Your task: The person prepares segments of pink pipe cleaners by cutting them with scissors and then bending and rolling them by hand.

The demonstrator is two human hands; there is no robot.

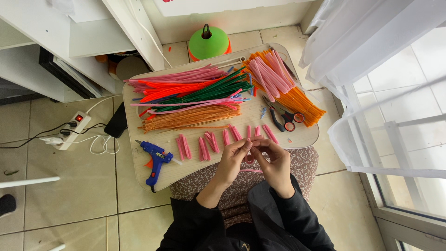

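- The person's left hand (232, 160) and right hand (274, 162) are meeting just off the near edge of the light wooden lap tray (139, 153), fingertips pinched together on a short pink fuzzy pipe-cleaner piece (251, 155), which they are bending between them.
- Both hands are closing on that piece; a thin pink end (251, 171) is trailing below them over the patterned lap. Whether it belongs to the same piece cannot be told.
- Just beyond the hands, along the tray's near edge, a row of folded pink pipe-cleaner bundles (223, 139) is lying side by side, several already shaped, so a good share of the folding is looking done.
- Further in on the tray, long uncut stems are waiting: an orange pipe-cleaner bundle (190, 118), a mixed sheaf of green, red and pink stems (195, 86), and a pink-over-orange pile (278, 79) at the tray's far right. Plenty of material is appearing untouched.
- A pair of scissors with red and black handles (283, 116) is resting on the tray's right side, near the folded row.
- A blue hot-glue gun (155, 160) is lying at the tray's near left corner, unheld; gluing is seeming yet to come.
- Left of the tray, a white power strip (74, 128) is sitting on the tiled floor.
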